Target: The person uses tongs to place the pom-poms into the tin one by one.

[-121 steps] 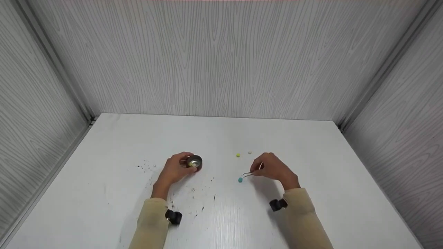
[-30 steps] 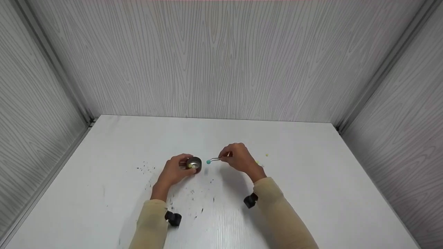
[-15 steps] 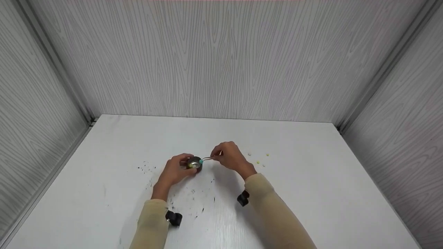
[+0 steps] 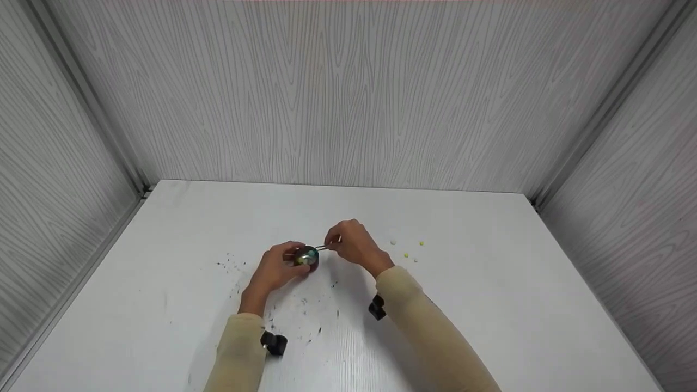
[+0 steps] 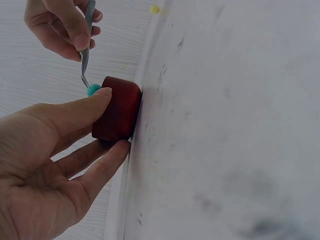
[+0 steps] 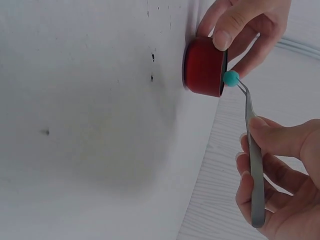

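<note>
Tweezers point(image 6: 257, 182) sit pinched in your right grip point(image 4: 354, 243), their tips holding a turquoise ball point(image 6: 231, 78) at the mouth of the red cup point(image 6: 204, 70). Your left grip point(image 4: 275, 267) curls around that cup, which stands upright on the desk point(image 4: 490, 299), apart from two yellow pieces point(image 4: 406, 255).

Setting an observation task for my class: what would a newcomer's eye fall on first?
Probably the turquoise ball, pinched by tweezers in the right hand's grip at the mouth of the red cup, which the left hand's grip holds. Next, the yellow and whitish pellets on the white table, right of the cup.
</note>
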Demonstrator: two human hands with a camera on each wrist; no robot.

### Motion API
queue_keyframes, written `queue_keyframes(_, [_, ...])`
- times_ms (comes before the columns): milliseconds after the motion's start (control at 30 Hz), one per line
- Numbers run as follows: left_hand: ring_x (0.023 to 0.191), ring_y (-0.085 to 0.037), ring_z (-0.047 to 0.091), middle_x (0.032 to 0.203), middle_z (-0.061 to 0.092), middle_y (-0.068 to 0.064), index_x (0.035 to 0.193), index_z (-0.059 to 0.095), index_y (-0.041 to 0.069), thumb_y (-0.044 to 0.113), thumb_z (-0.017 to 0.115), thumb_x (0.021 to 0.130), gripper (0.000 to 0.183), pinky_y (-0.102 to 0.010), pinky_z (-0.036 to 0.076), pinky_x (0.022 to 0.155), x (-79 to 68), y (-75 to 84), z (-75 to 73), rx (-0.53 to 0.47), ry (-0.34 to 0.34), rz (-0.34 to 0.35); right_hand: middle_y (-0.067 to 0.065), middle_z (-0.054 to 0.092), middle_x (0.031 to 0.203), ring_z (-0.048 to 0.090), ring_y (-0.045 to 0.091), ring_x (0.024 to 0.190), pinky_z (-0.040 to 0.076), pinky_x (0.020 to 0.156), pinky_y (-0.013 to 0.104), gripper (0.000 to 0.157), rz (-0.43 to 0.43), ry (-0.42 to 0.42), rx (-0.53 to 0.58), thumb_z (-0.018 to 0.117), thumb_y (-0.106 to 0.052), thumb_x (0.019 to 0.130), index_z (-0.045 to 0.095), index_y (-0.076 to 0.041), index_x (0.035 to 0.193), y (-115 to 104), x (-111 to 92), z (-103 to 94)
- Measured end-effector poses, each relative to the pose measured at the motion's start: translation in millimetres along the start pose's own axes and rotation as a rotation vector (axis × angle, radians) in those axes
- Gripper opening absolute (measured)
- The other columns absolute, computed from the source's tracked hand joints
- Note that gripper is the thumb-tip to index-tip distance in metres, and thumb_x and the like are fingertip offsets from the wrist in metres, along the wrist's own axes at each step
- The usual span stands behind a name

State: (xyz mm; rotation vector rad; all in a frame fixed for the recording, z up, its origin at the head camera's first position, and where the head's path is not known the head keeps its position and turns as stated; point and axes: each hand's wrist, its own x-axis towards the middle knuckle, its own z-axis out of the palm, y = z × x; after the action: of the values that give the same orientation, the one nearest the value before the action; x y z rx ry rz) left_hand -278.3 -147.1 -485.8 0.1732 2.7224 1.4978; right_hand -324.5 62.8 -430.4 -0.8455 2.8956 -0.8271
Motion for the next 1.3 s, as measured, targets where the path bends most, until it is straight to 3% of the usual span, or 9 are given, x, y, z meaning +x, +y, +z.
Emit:
queue_keyframes(233, [0.128, -0.039, 0.063, 0.138, 0.065, -0.02, 0.137, 0.063, 0.006, 0.007, 0.078, 0.09, 0.05, -0.055, 0.048, 0.112, -0.2, -0.2, 0.9, 0.009, 0.0, -0.009, 0.01, 0.08, 0.098, 0.071, 0.021, 0.09, 0.062, 0.082, 0.037, 0.011, -0.026, 0.021, -0.009, 0.074, -0.002, 0.093, 0.082, -0.003, 0.1, -3.1, 2.8, 7.6])
queue_keyframes(700, [0.13, -0.04, 0.062, 0.14, 0.065, -0.02, 0.137, 0.064, 0.006, 0.008, 0.078, 0.09, 0.049, -0.055, 0.047, 0.113, -0.3, 0.0, -0.2, 0.015, 0.0, -0.003, 0.01, 0.08, 0.105, 0.072, 0.023, 0.095, 0.062, 0.087, 0.035, 0.016, 0.006, 0.021, -0.027, 0.071, -0.002, 0.095, 0.081, -0.003, 0.107, -3.4, 4.8, 20.8])
queue_keyframes(967, [0.126, -0.041, 0.064, 0.137, 0.066, -0.022, 0.136, 0.063, 0.003, 0.008, 0.079, 0.089, 0.05, -0.055, 0.048, 0.111, -1.4, -0.4, -1.4, 0.022, 0.005, 0.016, 0.01, 0.08, 0.1, 0.073, 0.023, 0.092, 0.062, 0.083, 0.036, 0.013, -0.029, 0.068, -0.035, 0.071, -0.002, 0.095, 0.082, -0.003, 0.102, -5.2, 4.5, 23.3])
queue_keyframes(1300, [0.128, -0.041, 0.063, 0.139, 0.066, -0.02, 0.136, 0.064, 0.005, 0.008, 0.078, 0.089, 0.049, -0.055, 0.047, 0.112, 0.7, -2.2, -1.0, 0.009, -0.004, 0.007, 0.009, 0.08, 0.102, 0.071, 0.02, 0.092, 0.062, 0.083, 0.033, 0.015, 0.022, 0.05, -0.017, 0.071, -0.002, 0.094, 0.081, -0.004, 0.105, -0.9, 4.8, 26.3])
